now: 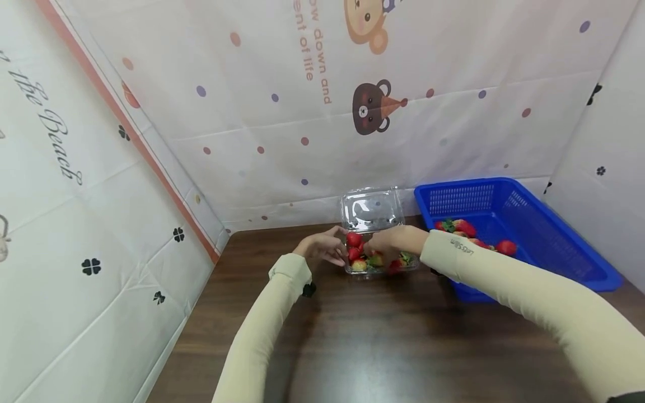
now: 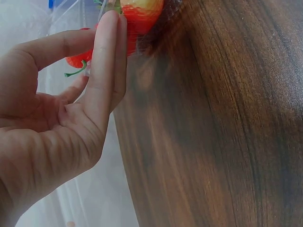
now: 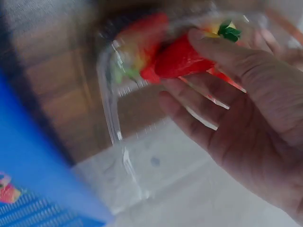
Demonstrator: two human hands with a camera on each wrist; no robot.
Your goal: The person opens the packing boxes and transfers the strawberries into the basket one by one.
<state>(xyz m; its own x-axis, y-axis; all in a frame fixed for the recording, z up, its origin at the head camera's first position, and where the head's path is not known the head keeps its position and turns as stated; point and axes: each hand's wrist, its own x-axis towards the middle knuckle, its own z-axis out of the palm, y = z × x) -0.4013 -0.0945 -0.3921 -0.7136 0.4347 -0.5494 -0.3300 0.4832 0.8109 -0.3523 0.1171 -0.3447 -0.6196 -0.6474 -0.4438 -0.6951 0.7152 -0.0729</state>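
A clear plastic clamshell box [image 1: 360, 274] stands at the back of the table, its lid [image 1: 373, 210] raised against the wall. Several red strawberries [image 1: 354, 239] lie inside, some with pale yellow ends and green leaves. My left hand [image 1: 325, 247] is at the box's left end; in the left wrist view its long fingers [image 2: 105, 61] lie straight against the side. Over the box, my right hand [image 1: 390, 242] pinches a red strawberry [image 3: 182, 59] between thumb and fingers. Another strawberry [image 3: 137, 45], blurred, shows beside it in the box.
To the right, a blue plastic basket [image 1: 554, 240] with slotted walls holds several more strawberries [image 1: 505, 247]. Behind the brown wooden table [image 1: 363, 330] hangs a white printed sheet [image 1: 282, 123], with another along the left side.
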